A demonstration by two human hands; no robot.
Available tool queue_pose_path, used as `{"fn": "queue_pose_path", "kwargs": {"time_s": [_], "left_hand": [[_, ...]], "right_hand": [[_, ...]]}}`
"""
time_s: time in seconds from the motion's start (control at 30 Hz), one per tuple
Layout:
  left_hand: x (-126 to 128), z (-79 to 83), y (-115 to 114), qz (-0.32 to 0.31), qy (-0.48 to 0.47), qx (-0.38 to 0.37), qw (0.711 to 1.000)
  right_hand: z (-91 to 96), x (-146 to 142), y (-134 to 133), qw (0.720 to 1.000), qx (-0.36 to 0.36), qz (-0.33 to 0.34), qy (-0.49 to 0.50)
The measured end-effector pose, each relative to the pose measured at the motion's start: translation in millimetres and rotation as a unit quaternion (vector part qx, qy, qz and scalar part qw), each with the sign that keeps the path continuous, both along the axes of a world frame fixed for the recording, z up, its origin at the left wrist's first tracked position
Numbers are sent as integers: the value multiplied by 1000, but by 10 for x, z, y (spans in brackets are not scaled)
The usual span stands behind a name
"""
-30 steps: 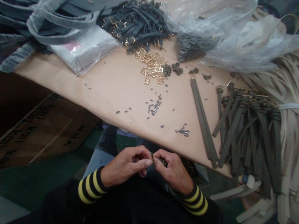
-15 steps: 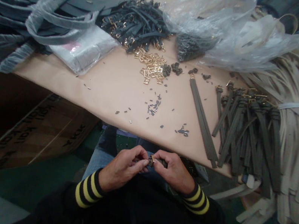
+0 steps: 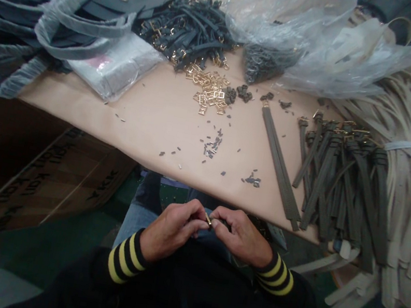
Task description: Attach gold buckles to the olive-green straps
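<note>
Grips closed, both pinched together above lap: left hand point(image 3: 171, 230) holding small gold buckle point(image 3: 209, 221) between thumb and fingertips, right hand point(image 3: 241, 236) pinching dark strap end point(image 3: 222, 224) against it. Fingers hide most of join; exact fastening not visible. Step in hand: buckle being worked at strap end. Held just below counter point(image 3: 146, 133) edge. On counter: loose gold buckles point(image 3: 208, 91), scattered small dark metal clips point(image 3: 211, 144), buckled olive straps point(image 3: 342, 187), buckled dark straps point(image 3: 189, 30), clear plastic bag point(image 3: 288, 36). Cream strap bundle point(image 3: 409, 183) at right.
</note>
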State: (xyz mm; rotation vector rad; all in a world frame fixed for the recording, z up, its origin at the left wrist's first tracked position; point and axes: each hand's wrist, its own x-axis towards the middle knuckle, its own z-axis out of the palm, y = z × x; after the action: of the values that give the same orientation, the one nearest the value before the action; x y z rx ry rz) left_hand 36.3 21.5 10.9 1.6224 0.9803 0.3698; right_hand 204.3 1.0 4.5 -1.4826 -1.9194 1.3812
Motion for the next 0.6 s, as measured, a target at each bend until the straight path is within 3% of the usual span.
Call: {"fn": "queue_pose_path", "kwargs": {"time_s": [0.13, 0.27, 0.6], "left_hand": [[7, -37, 0, 32, -18, -70, 997], [16, -77, -5, 30, -17, -93, 995], [-22, 8, 46, -43, -25, -106, 993]], "right_hand": [[53, 19, -6, 999, 14, 26, 14], [49, 17, -20, 999, 10, 41, 15], [7, 20, -30, 994, 38, 89, 55]]}}
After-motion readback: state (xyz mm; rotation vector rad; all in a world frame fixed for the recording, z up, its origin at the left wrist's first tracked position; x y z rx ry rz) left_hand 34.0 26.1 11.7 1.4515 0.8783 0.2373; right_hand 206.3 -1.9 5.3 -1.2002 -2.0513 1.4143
